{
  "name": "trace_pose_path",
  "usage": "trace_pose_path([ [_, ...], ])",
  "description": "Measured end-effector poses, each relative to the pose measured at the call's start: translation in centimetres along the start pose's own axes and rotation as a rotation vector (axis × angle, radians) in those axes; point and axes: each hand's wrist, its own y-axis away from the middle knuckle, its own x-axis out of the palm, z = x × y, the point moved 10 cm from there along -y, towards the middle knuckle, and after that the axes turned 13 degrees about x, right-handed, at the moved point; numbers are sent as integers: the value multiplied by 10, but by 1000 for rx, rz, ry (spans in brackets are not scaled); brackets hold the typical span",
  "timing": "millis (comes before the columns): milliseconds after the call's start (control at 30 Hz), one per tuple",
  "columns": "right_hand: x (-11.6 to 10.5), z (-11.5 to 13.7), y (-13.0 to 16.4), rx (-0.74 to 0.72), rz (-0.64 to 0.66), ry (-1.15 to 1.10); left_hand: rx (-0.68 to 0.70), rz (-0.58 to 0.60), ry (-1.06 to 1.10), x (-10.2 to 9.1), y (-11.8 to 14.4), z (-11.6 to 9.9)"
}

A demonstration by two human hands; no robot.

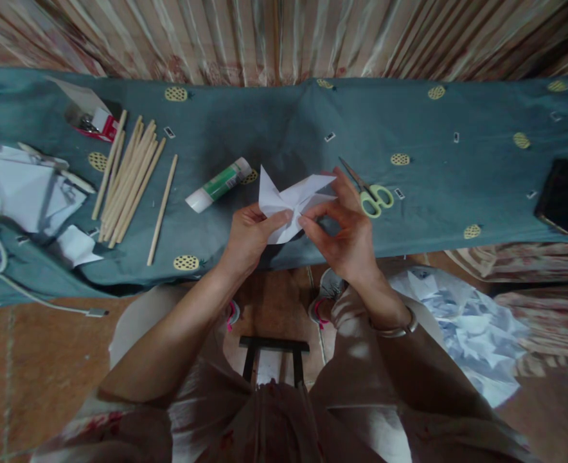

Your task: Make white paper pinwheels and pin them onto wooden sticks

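Note:
Both of my hands hold a folded white paper pinwheel (pixel 288 199) just above the near edge of a teal cloth-covered table (pixel 274 128). My left hand (pixel 248 238) pinches its lower left part. My right hand (pixel 346 231) grips its right side, thumb and forefinger near the centre. A glue stick (pixel 219 184) with a green label lies on its side to the left of the paper. Yellow-green handled scissors (pixel 368 191) lie shut just right of my right hand.
Several wooden sticks (pixel 130 180) lie at the left, one stick (pixel 162 209) apart. A small open box (pixel 91 116) and white paper sheets (pixel 21 190) sit far left with a white cable (pixel 4 270). A black phone (pixel 561 195) lies far right. Paper scraps (pixel 467 328) cover the floor.

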Motion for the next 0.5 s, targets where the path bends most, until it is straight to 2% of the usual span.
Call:
trace_pose_path([
  [500,2,0,0,-1,-2,23,32,-7,-14,-1,-1,-2],
])
